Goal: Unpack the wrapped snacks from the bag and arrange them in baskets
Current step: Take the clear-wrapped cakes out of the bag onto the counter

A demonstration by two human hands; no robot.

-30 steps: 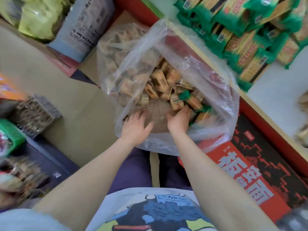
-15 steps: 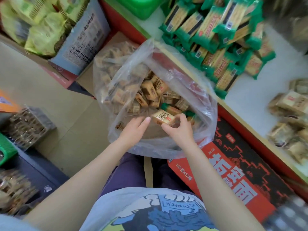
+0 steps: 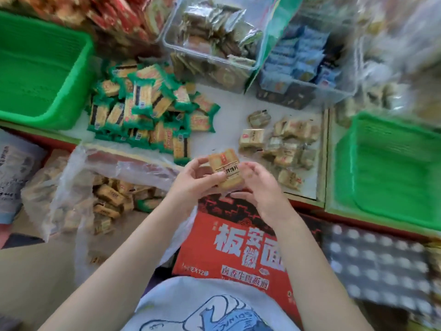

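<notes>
Both hands hold one tan wrapped snack (image 3: 225, 167) above the shelf's front edge. My left hand (image 3: 195, 181) grips its left side, and my right hand (image 3: 256, 185) pinches its right side. The clear plastic bag (image 3: 78, 187), with several tan snacks inside, lies open at the lower left. On the white shelf sit a pile of green-wrapped snacks (image 3: 148, 111) and a pile of tan snacks (image 3: 284, 144). An empty green basket (image 3: 35, 68) stands at the far left, another green basket (image 3: 386, 173) at the right.
A red noodle carton (image 3: 238, 244) stands under my hands. Clear bins of dark-wrapped snacks (image 3: 212, 37) and blue-wrapped snacks (image 3: 300, 58) line the back of the shelf. Red packets (image 3: 114, 15) lie at the top left. A tray of round caps (image 3: 377, 261) sits at the lower right.
Both hands rose out of the bag with one tan snack and moved right, over the shelf's edge. The view swung up and to the right, bringing the baskets and bins into sight.
</notes>
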